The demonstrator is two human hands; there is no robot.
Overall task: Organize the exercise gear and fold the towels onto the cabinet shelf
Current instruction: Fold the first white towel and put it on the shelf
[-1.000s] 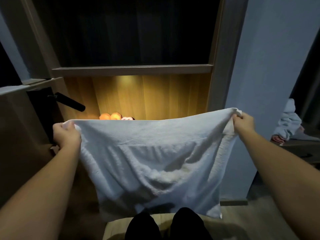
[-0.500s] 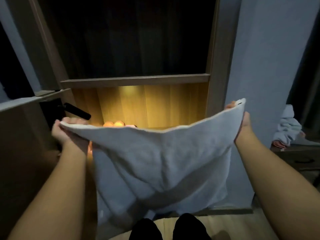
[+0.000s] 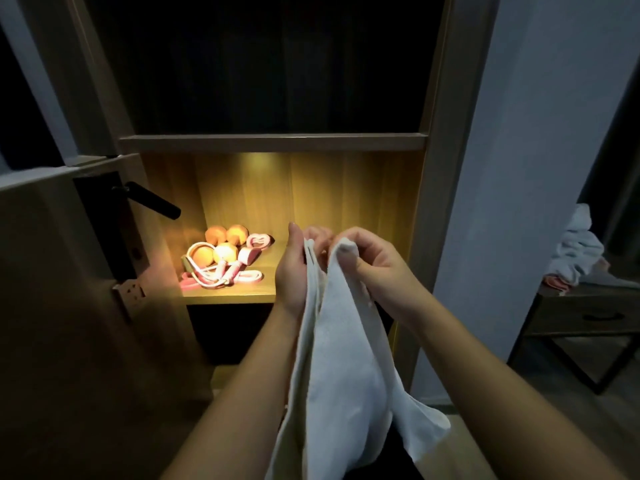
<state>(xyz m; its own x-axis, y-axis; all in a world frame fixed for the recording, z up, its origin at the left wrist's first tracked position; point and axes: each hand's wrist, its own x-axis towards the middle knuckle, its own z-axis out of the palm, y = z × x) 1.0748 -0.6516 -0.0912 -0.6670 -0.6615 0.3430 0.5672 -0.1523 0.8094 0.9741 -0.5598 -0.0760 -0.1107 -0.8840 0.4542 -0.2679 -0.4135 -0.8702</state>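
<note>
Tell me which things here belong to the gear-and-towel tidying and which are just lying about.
Job: white towel, held by left hand and right hand; orange balls and pink gear; lit cabinet shelf.
Lying about: door handle; side table; cloth heap on it, perhaps more towels.

The left hand (image 3: 294, 271) and right hand (image 3: 377, 268) were bare, and so were both forearms (image 3: 485, 372), down to the lower edge of the view. The fingers (image 3: 360, 237) were slim, with short, plain nails. Low between the arms showed a patch of dark clothing (image 3: 401, 469) — too dim to identify.
</note>
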